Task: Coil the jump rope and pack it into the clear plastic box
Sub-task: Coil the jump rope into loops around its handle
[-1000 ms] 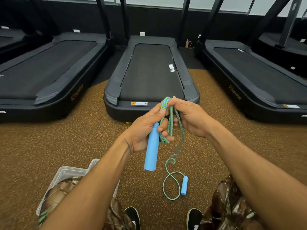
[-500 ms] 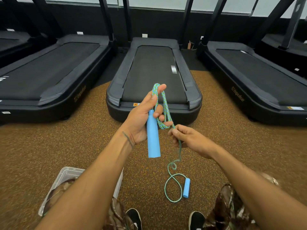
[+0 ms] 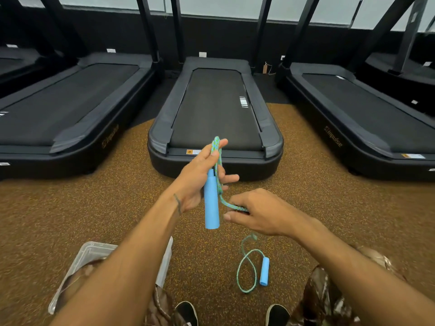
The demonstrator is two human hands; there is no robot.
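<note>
While the left hand (image 3: pixel 200 177) grips one blue handle (image 3: pixel 211 201) upright w/ a few loops of the green-blue rope (image 3: pixel 217 165) draped over its fingers, the right hand (image 3: pixel 261 214) sits just right of the handle's lower end, pinching the rope where it runs out of the loops (fingers closed on it, palm down). From under the right hand the rope drops to the speckled brown floor (image 3: pixel 70 208), where it makes a loose loop (image 3: pixel 247 271) ending at the second blue handle (image 3: pixel 264 271), lying near the person's right knee. Clear plastic box (image 3: pixel 162 262) sits on the floor at near left, mostly hidden behind the left forearm & a camo-trousered knee; can't tell what's in it. Two black shoes (image 3: pixel 187 312) show at the bottom edge. Black treadmills (image 3: pixel 215 109) line the far side, middle one straight ahead of the hands.
</note>
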